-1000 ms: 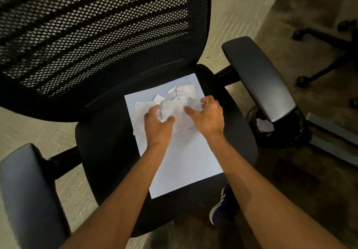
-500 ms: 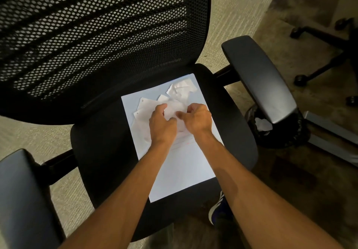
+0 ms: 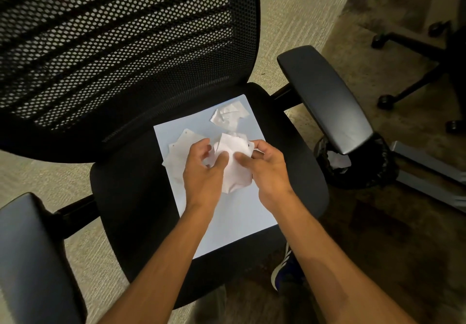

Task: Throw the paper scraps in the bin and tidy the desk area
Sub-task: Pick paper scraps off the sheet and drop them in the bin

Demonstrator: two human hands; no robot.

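Head view looks down on a black office chair [image 3: 126,197] with a mesh back. A white sheet of paper [image 3: 234,220] lies flat on the seat. Both hands meet above its upper half. The left hand [image 3: 201,170] and the right hand [image 3: 267,170] share a grip on one crumpled paper scrap [image 3: 233,162]: the left thumb and curled fingers pinch its left edge, the right thumb presses on its front with the fingers wrapped behind its right side. The scrap is bunched between them, and a small punched hole shows near its upper right corner.

A second scrap [image 3: 179,155], flatter and with holes along its edge, lies on the sheet just left of the left hand, partly hidden under it. A third crumpled scrap [image 3: 228,117] rests near the sheet's far right corner, apart from the hands.

To the right of the chair, partly under the right armrest [image 3: 327,97], a round bin [image 3: 378,172] with a dark liner stands on the floor; white paper shows inside it. A blue shoe [image 3: 285,270] shows below the seat's front edge. The wheeled base of another chair [image 3: 413,71] is at the upper right.
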